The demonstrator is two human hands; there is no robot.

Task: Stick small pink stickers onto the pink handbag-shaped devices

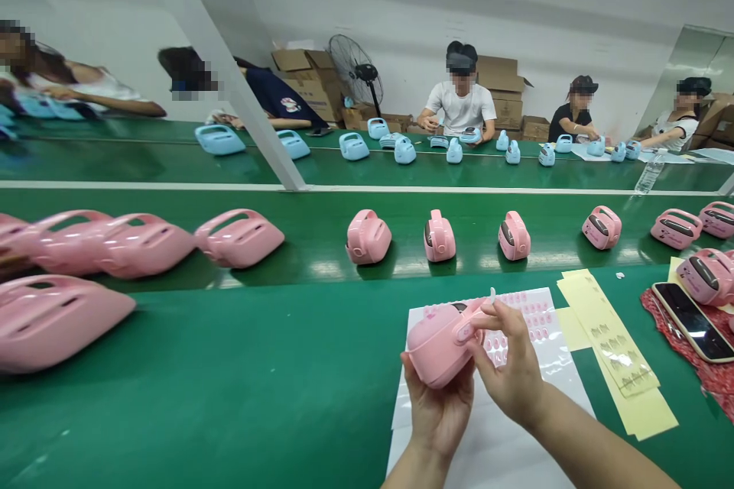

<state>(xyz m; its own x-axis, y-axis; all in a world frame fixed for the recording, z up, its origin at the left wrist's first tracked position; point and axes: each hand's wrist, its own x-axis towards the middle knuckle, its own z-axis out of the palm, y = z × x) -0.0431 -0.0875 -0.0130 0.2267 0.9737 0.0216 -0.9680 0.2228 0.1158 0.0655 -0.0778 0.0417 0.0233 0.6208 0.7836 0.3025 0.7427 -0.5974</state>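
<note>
My left hand point(439, 409) cups a pink plastic housing point(439, 348) from below, fingers wrapped round it. The housing has a carry handle and a dark window, and it is tilted above a sheet. Against its side, by the handle's round end, my right hand point(510, 367) is closed, with thumb and forefinger pinched at a small pale pink oval sticker point(465, 332). Whether the sticker is fully stuck on cannot be seen. Underneath lies a white sticker sheet point(536, 313) with rows of pink oval stickers. A small white tab point(492, 295) shows by my right fingers.
Pink housings point(238, 237) stand in a row beyond the green table edge. Yellow sticker strips point(613, 344) and a phone point(693, 321) on red cloth lie at right. A slanted white post point(229, 65) rises at left. Across the line, several people sit by blue housings point(354, 146).
</note>
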